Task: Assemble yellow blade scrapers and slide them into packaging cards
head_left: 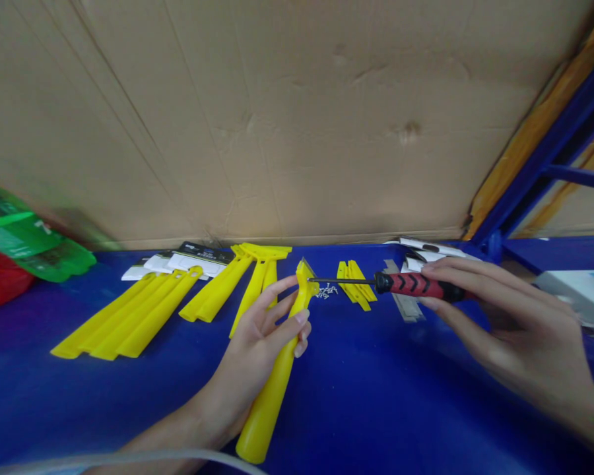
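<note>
My left hand (262,340) is wrapped round the neck of a yellow scraper (272,396), its handle slanting down toward me and its head up. A thin blade edge shows at the head. Between the fingers and thumb of my right hand (519,323) is a red and black screwdriver (416,285), held level. Its shaft points left and the tip meets the scraper's head; the screw there is too small to make out. Behind the shaft lie a pile of small screws (327,291) and several yellow clamp pieces (355,284).
Flat metal blades (403,293) lie beside white packets (428,249). To the left are yellow handles (129,316), other yellow scrapers (250,277) and black-and-white cards (202,258). A green bottle (34,241) stands far left. Cardboard (287,119) backs the blue table (376,409); a white box (579,297) is right.
</note>
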A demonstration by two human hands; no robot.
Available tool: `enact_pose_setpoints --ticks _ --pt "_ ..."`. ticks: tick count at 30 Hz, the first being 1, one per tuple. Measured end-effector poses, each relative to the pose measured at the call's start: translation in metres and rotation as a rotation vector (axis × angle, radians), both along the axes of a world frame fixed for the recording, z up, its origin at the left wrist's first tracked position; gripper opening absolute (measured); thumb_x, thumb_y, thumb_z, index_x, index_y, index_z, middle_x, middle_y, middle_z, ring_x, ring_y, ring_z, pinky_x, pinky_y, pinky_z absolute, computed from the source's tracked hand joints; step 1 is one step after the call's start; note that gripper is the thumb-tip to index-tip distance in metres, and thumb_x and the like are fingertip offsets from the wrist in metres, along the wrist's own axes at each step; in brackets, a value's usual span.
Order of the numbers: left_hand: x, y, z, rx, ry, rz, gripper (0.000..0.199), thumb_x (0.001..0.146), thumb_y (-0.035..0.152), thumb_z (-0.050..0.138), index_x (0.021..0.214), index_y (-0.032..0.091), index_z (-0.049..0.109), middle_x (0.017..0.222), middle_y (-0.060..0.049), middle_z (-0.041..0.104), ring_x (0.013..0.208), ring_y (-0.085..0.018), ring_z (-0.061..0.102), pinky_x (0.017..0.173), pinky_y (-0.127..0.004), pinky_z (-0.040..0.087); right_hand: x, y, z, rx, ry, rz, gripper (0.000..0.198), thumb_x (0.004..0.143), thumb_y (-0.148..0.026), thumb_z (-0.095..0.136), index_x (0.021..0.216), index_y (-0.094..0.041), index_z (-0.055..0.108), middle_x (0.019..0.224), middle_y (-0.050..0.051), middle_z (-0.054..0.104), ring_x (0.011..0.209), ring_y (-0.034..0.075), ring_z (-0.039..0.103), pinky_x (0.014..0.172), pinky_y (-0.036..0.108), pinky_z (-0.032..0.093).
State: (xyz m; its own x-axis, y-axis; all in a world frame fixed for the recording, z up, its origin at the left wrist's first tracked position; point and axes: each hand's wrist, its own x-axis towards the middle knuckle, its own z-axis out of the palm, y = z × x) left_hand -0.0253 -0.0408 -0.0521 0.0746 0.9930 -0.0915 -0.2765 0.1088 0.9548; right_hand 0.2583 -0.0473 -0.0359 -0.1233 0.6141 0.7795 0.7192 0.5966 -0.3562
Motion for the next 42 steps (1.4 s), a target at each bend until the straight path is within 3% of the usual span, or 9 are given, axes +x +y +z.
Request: enact_pose_setpoints --ticks 12,17,20,27,29,34,36,39,42 --pt "0.001 0.001 0.008 -0.024 0.007 0.044 0.064 0.073 0.026 0.093 0.130 0.021 0.063 0.083 0.000 0.066 0.057 -0.009 0.055 0.055 -0.025 0.043 0.002 -0.002 0.010 -0.201 0.051 0.136 0.036 0.087 -0.033 0.077 0.122 -0.032 0.068 0.121 0.007 0.075 0.105 0.029 0.075 0.085 0.040 0.065" --pt "0.000 0.000 0.005 0.022 -0.010 0.037 0.059 0.077 0.026 0.092 0.129 0.021 0.065 0.084 0.000 0.067 0.056 -0.010 0.056 0.053 -0.025 0.044 -0.004 -0.003 0.009 -0.464 0.328 0.163 0.024 0.094 -0.045 0.071 0.110 -0.029 0.067 0.063 -0.003 0.067 0.041 0.015 0.061 0.036 0.023 0.049" --pt "0.001 -0.001 0.008 0.006 0.003 0.025 0.061 0.075 0.027 0.093 0.129 0.021 0.064 0.079 0.002 0.064 0.055 -0.010 0.056 0.052 -0.024 0.044 -0.005 -0.003 0.011 -0.575 0.392 0.128 0.033 0.099 -0.057 0.060 0.108 -0.026 0.067 0.053 -0.005 0.060 0.029 0.012 0.050 0.027 0.021 0.037" --pt "0.000 0.001 0.014 -0.011 0.000 0.035 0.068 0.072 0.024 0.094 0.133 0.020 0.062 0.090 -0.001 0.068 0.059 -0.009 0.058 0.052 -0.022 0.046 -0.002 0.000 0.015 -0.312 0.179 0.181 0.025 0.086 -0.037 0.078 0.109 -0.029 0.071 0.107 0.006 0.076 0.079 0.021 0.076 0.062 0.028 0.065" --pt "0.000 0.001 0.013 0.021 0.007 0.043 0.066 0.074 0.025 0.093 0.132 0.021 0.063 0.090 -0.001 0.067 0.060 -0.009 0.058 0.052 -0.022 0.046 -0.003 0.000 0.012 -0.300 0.181 0.176 0.019 0.089 -0.037 0.076 0.106 -0.028 0.072 0.100 0.006 0.077 0.080 0.021 0.076 0.064 0.029 0.064" --pt "0.001 -0.003 0.014 -0.017 0.031 0.046 0.069 0.071 0.027 0.095 0.132 0.020 0.064 0.083 0.001 0.065 0.059 -0.010 0.059 0.052 -0.022 0.048 -0.006 -0.001 0.009 -0.538 0.362 0.202 0.030 0.104 -0.049 0.055 0.107 -0.023 0.068 0.058 -0.004 0.062 0.031 0.012 0.053 0.029 0.023 0.042" --pt "0.001 -0.003 0.014 -0.028 0.026 0.045 0.070 0.069 0.027 0.096 0.132 0.020 0.064 0.081 0.001 0.065 0.059 -0.010 0.058 0.052 -0.022 0.048 -0.006 -0.002 0.011 -0.543 0.358 0.205 0.028 0.101 -0.049 0.059 0.110 -0.024 0.069 0.073 0.000 0.070 0.035 0.011 0.057 0.031 0.022 0.046" --pt "0.000 -0.001 0.011 -0.026 0.013 0.042 0.068 0.071 0.026 0.095 0.132 0.021 0.064 0.083 0.001 0.065 0.060 -0.010 0.059 0.053 -0.022 0.048 -0.003 -0.003 0.016 -0.421 0.300 0.197 0.033 0.088 -0.040 0.079 0.117 -0.029 0.069 0.108 0.005 0.076 0.075 0.018 0.077 0.061 0.025 0.064" --pt "-0.001 0.001 0.008 0.010 0.006 0.042 0.063 0.073 0.026 0.094 0.130 0.022 0.066 0.083 0.001 0.064 0.060 -0.011 0.059 0.052 -0.022 0.047 -0.003 -0.001 0.017 -0.385 0.276 0.171 0.024 0.084 -0.035 0.082 0.105 -0.029 0.071 0.096 0.003 0.077 0.082 0.019 0.077 0.068 0.024 0.064"
